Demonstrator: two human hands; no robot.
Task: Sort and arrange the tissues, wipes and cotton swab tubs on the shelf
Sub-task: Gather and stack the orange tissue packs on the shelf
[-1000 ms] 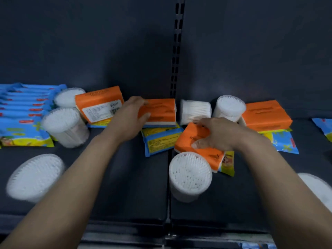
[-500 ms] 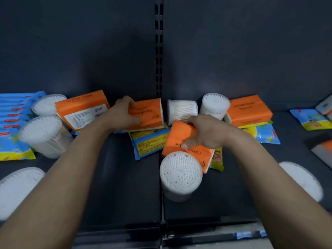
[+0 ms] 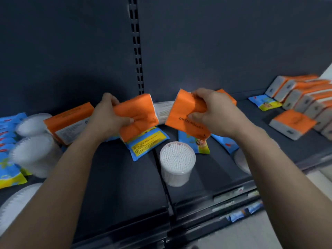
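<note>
My left hand [image 3: 106,116] grips an orange tissue pack [image 3: 138,114], lifted above the dark shelf [image 3: 116,177]. My right hand [image 3: 213,112] grips a second orange tissue pack [image 3: 183,114], also raised and tilted. Below them lie blue and yellow wipes packs [image 3: 146,142] and an upright cotton swab tub [image 3: 177,162]. Another orange tissue pack [image 3: 68,123] lies at the left beside two swab tubs [image 3: 34,153]. A row of orange tissue packs [image 3: 305,99] stands at the far right, one more pack [image 3: 292,124] lying in front of it.
A stack of blue wipes packs [image 3: 7,141] fills the far left. A swab tub [image 3: 14,202] sits at the lower left edge, another [image 3: 241,159] behind my right forearm. A slotted upright [image 3: 136,51] divides the back panel. The shelf's front lip [image 3: 224,200] carries price labels.
Both hands have lifted their orange tissue packs off the shelf and tilted them up. The view has swung right, bringing the row of tissue packs at the far right into sight.
</note>
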